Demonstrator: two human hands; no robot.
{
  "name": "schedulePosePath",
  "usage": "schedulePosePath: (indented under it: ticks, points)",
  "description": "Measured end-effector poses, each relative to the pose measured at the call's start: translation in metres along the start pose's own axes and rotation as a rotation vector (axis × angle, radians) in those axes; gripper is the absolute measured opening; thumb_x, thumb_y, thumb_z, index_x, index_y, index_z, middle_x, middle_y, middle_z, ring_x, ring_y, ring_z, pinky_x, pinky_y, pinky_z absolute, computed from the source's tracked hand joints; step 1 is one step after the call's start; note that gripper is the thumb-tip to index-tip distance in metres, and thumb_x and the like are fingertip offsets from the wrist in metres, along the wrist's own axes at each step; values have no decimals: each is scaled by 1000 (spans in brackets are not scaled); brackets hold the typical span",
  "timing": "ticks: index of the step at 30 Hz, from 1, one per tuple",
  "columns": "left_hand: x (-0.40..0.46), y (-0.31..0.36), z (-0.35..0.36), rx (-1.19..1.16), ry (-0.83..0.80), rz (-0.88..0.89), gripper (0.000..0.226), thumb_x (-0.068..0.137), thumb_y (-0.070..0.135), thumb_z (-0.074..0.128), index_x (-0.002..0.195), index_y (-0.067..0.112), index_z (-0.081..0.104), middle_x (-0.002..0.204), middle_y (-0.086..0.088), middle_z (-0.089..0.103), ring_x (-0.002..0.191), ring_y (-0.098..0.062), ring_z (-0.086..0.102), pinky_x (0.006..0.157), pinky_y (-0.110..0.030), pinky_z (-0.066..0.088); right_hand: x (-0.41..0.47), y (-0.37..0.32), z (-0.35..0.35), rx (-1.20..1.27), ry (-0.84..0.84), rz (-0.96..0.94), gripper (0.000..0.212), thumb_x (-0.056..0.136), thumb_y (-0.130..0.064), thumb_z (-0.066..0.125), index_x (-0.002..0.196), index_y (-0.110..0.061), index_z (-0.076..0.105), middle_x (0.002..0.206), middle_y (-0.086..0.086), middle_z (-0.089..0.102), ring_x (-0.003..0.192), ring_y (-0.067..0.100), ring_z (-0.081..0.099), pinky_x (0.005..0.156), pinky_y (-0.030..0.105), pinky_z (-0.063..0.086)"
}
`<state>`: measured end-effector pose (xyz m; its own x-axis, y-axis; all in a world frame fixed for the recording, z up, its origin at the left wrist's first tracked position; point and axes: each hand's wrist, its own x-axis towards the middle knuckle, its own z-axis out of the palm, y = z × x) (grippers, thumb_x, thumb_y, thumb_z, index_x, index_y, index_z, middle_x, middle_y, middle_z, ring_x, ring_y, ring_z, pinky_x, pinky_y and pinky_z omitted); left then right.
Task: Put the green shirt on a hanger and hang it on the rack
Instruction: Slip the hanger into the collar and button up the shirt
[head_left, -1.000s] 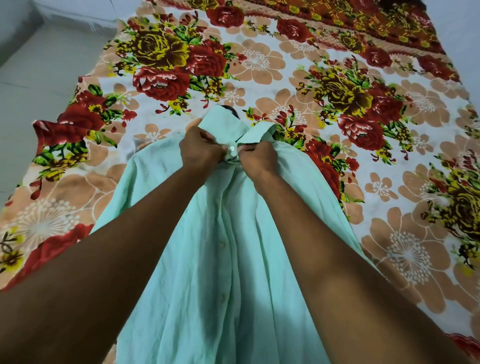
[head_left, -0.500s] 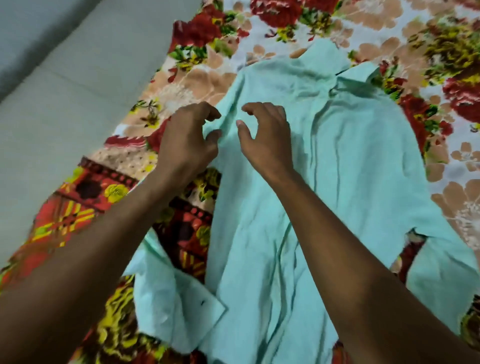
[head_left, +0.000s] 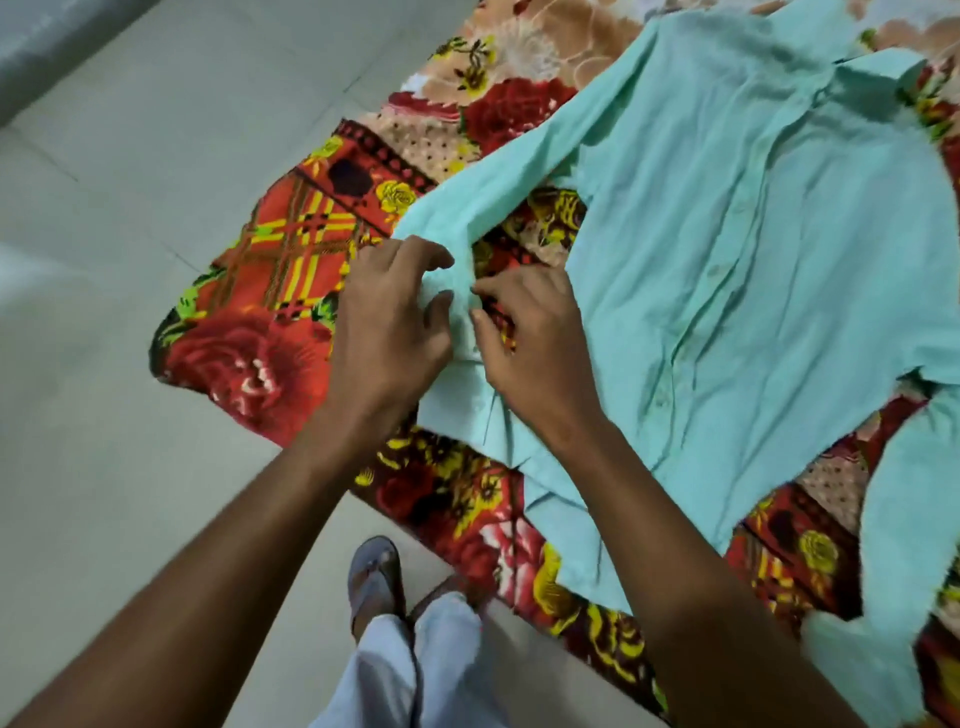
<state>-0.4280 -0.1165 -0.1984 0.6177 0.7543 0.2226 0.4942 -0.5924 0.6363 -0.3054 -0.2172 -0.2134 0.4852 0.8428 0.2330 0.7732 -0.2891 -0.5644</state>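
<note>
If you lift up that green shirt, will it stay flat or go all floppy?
Probably floppy: the green shirt lies wrinkled and creased on the flowery blanket, and its sleeve bunches where the left hand and right hand pinch it. It looks thin, so likely light. It would sag and dangle rather than hold its shape.

Soft, even indoor light fills the head view, moderately bright, with no glare and no clear source. Shadows are faint: a dim one lies under the forearms on the floral bedspread (head_left: 291, 291) and in the folds of the green shirt (head_left: 753, 249). The picture is slightly soft throughout. Motion blur smears the tiled floor (head_left: 104, 364) at the left edge, where wide-angle distortion bends the tile joints.
</note>
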Motion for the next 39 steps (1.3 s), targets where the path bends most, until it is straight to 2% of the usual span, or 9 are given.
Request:
schedulePosePath:
  ticks: [5,10,13,16,20,24,27,35,39]
  points:
    - [-56,1,-4,-98,12,-112,29,87,20,70,110,7,58,105,-5,61,97,-25,57,83,-38,47,-58,-18,-12,53,-38,145,29,96,-30,67,120,-14,67,109,3,65,105,25,55,91,40,49]
    - [-93,0,6,-147,-255,-263,73,79,59,72,131,13,50,119,-5,63,110,-28,61,86,-46,54,-87,-22,-15,-21,-189,320,52,92,-33,67,140,-18,50,115,5,61,110,28,52,93,50,48]
    - [-99,1,10,-155,-276,-253,81,74,57,75,136,13,47,125,-7,62,113,-30,59,91,-46,52,-91,-22,-17,-19,-118,353,47,94,-31,66,137,-17,56,112,5,61,109,27,51,94,47,47]
    - [-103,11,11,-53,-247,-204,71,78,42,82,135,14,51,125,-8,57,115,-30,50,93,-39,44,-90,-15,-19,-94,-34,372,40,99,-30,54,135,-12,60,123,10,60,116,31,52,100,42,43]
    - [-102,20,14,75,-192,-159,51,80,41,80,123,19,63,129,-14,50,121,-34,43,92,-46,44,-91,-10,-17,-92,-122,481,43,95,-22,65,136,-12,59,127,12,60,121,32,49,104,45,42]
    - [-100,26,25,113,-180,-48,35,89,42,65,115,19,72,123,-9,55,115,-31,44,87,-41,32,-89,-5,-18,-93,-95,526,33,89,-23,70,122,-16,68,115,8,67,111,30,57,97,46,48]
    - [-99,33,33,75,-161,-104,40,95,52,55,111,21,75,110,-3,59,108,-26,46,87,-40,30,-88,-3,-19,11,6,548,20,90,-30,71,106,-19,74,101,0,74,96,24,65,87,45,54]
    - [-89,46,43,-48,-108,-362,18,91,38,68,94,23,78,100,7,71,108,-24,52,82,-38,25,-95,-4,-32,243,-50,597,17,93,-19,72,110,-13,75,90,-10,71,70,-7,59,69,7,47]
    - [-94,46,39,-134,-53,-354,12,90,36,69,90,25,73,95,11,66,104,-18,49,84,-38,26,-94,-3,-36,554,57,789,13,92,-16,73,103,-15,78,90,-4,79,84,10,74,83,34,62]
